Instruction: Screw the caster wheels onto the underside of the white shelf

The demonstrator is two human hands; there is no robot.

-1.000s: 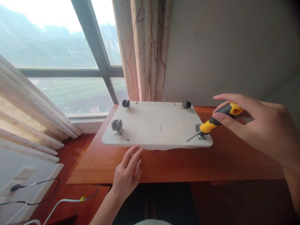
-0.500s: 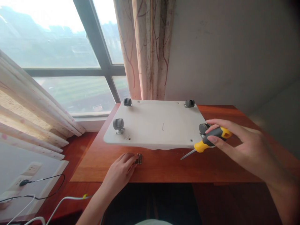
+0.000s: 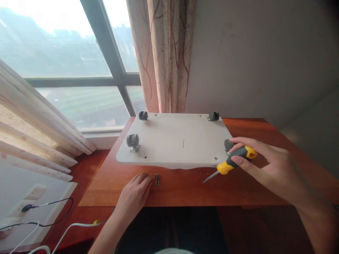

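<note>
Head view:
- A white board [image 3: 174, 141] lies flat on the red-brown wooden tabletop [image 3: 185, 192], underside up, with a small caster at each corner.
- The right hand [image 3: 267, 169] is at the board's near right corner. Thumb and fingers are closed on the black-and-yellow handle of a screwdriver [image 3: 233, 160].
- The screwdriver is tilted. Its handle is up by the board's near right corner and its metal shaft slants down and left, with the tip just in front of the board's near edge and low over the tabletop. I cannot tell whether the tip touches the wood.
- The near right caster [image 3: 227, 144] is partly hidden behind the right hand's fingers.
- The left hand [image 3: 134, 194] lies palm down on the tabletop in front of the board's near edge, fingers stretched out and loose, holding nothing.
- Two small screws [image 3: 157, 179] lie side by side on the tabletop just in front of the board's near edge. The left hand's fingertips are right beside them, and contact is unclear.
- The near left caster [image 3: 132, 141], far left caster [image 3: 143, 115] and far right caster [image 3: 213, 116] stand upright on the board.
- Behind the board hangs a patterned curtain [image 3: 164, 53], and a window [image 3: 79, 53] is behind it to the left.
- Far to the left of the board and lower down is a wall socket [image 3: 34, 192], with cables [image 3: 53, 211] trailing from it.
</note>
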